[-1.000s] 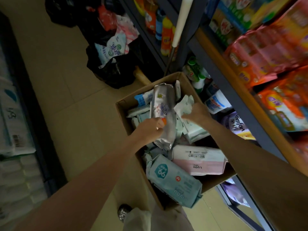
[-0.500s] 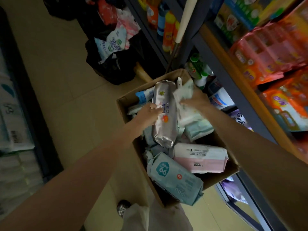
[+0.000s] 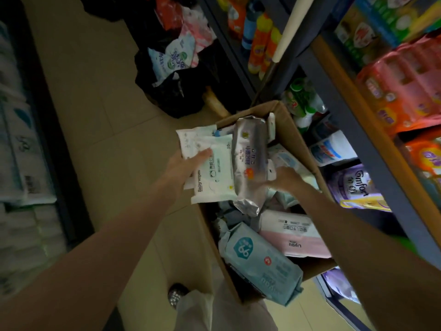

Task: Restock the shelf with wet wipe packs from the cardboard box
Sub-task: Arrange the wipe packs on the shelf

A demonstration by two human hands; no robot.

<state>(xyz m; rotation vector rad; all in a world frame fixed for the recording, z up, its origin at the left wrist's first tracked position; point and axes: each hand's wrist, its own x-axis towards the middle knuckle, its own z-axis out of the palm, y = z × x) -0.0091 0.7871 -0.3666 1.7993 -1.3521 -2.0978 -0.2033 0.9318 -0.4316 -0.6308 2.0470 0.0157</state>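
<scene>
An open cardboard box [image 3: 293, 137] stands on the floor beside the shelf, filled with wet wipe packs. My left hand [image 3: 183, 168] holds a stack of white baby wipe packs [image 3: 210, 168] over the box's left rim, thumb on top. Against them lies a long silver pack [image 3: 250, 161]. My right hand [image 3: 285, 179] reaches into the box at the silver pack's right edge; its fingers are hidden behind the pack. A blue pack [image 3: 260, 263] and a pink and white pack [image 3: 293, 235] lie at the box's near end.
The shelf [image 3: 372, 139] on the right carries orange and red refill bags, bottles and a purple softener pouch [image 3: 358, 189]. Black bags [image 3: 176, 87] with packs lie on the floor ahead. A pale pole [image 3: 288, 29] leans on the shelf. Tissue packs [image 3: 19, 149] line the left.
My left hand has lifted white baby wipe packs up and left out of the box. My right hand has dropped lower to the silver pack's right side.
</scene>
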